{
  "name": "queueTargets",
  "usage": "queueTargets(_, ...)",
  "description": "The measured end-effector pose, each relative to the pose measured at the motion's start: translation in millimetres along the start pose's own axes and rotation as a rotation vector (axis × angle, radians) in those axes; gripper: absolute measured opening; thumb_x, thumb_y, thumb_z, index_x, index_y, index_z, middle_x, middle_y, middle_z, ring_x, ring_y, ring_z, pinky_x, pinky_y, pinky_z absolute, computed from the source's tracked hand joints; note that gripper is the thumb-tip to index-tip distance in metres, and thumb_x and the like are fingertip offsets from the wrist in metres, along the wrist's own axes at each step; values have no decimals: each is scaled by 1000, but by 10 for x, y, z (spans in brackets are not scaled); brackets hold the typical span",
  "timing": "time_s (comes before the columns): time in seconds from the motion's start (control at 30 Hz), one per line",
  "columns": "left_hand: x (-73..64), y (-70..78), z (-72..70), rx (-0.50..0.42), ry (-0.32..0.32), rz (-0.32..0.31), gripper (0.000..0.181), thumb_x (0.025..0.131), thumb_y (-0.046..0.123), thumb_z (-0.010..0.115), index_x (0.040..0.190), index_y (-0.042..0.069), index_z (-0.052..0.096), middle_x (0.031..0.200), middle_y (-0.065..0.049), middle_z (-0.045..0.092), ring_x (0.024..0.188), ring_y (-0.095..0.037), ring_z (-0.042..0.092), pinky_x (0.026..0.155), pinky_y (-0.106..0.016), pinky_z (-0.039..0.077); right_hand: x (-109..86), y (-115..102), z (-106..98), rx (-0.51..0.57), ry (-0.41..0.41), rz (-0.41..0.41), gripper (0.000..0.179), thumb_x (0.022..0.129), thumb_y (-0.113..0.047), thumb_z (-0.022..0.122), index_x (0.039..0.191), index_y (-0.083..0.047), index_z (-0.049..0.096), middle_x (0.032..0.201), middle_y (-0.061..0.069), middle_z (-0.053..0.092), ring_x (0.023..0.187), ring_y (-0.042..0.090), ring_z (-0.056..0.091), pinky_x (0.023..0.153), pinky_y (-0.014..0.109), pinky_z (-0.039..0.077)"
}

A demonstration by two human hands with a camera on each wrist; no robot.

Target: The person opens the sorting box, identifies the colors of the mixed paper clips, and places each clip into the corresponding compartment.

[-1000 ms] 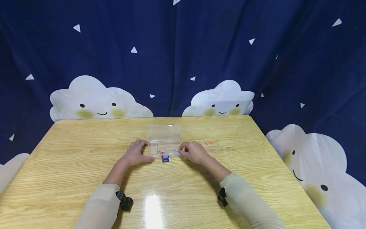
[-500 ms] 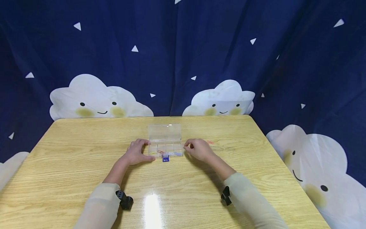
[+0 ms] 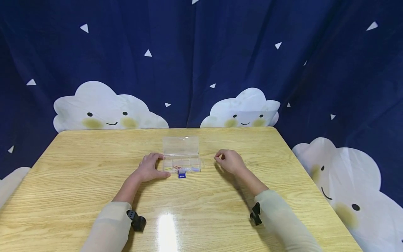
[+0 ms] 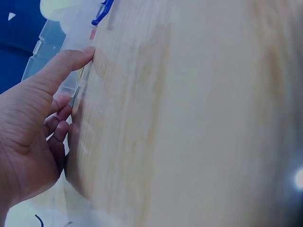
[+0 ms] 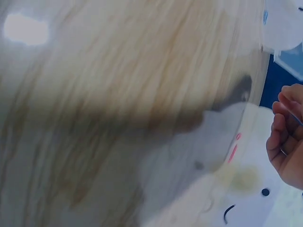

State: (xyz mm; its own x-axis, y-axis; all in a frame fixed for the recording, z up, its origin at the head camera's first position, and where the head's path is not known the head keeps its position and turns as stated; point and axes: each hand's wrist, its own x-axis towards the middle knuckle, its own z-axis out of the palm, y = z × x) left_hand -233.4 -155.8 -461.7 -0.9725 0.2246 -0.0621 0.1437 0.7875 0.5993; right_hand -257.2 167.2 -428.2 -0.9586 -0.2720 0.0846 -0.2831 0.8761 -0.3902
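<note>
A clear plastic compartment box (image 3: 186, 160) stands on the table with its lid (image 3: 181, 145) raised at the back. Along its front row lie a yellow paper clip (image 3: 168, 169), a red paper clip (image 3: 177, 167) and bluish paper clips (image 3: 196, 169). My left hand (image 3: 150, 168) grips the box's left end, thumb at the front edge, as the left wrist view also shows. To the right of the box, apart from it, hovers my right hand (image 3: 231, 161), fingers loosely curled; I see nothing held. Two red paper clips (image 5: 232, 153) lie beyond it, hidden in the head view.
A blue tag (image 3: 182, 174) sits at the box's front edge. The wooden table (image 3: 201, 206) reaches back to a dark blue curtain (image 3: 176, 63) printed with clouds. Black wrist cameras (image 3: 137, 221) are strapped on both forearms.
My right hand has left the box's right front compartment, where a bluish paper clip lies, and moved right, now covering the red paper clips. My left hand keeps its place.
</note>
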Motion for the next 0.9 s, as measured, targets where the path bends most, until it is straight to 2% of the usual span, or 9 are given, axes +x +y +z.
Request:
queueTargets(0.4, 9, -10, 10, 0, 3, 0, 82, 61, 52, 73, 124, 9, 42, 131, -12, 37, 118, -32, 30, 97, -49, 25, -19, 350, 6, -42, 3, 119, 19, 84, -33, 55, 89, -17, 64, 72, -2, 60, 58, 11, 50, 48, 25, 37)
queueTargets(0.6, 6, -12, 14, 0, 9, 10, 80, 61, 51, 73, 123, 9, 43, 131, -12, 37, 118, -32, 30, 96, -50, 25, -12, 431, 29, -74, 34, 149, 23, 84, -38, 55, 88, -18, 66, 79, -1, 65, 59, 10, 53, 48, 25, 38)
queueTargets(0.9, 2, 2, 5, 1, 3, 6, 80, 61, 51, 73, 123, 10, 43, 130, -11, 38, 117, -32, 30, 97, -49, 25, -11, 457, 41, -101, 32, 188, 27, 84, -41, 54, 88, -17, 66, 84, 0, 66, 64, 12, 57, 48, 26, 39)
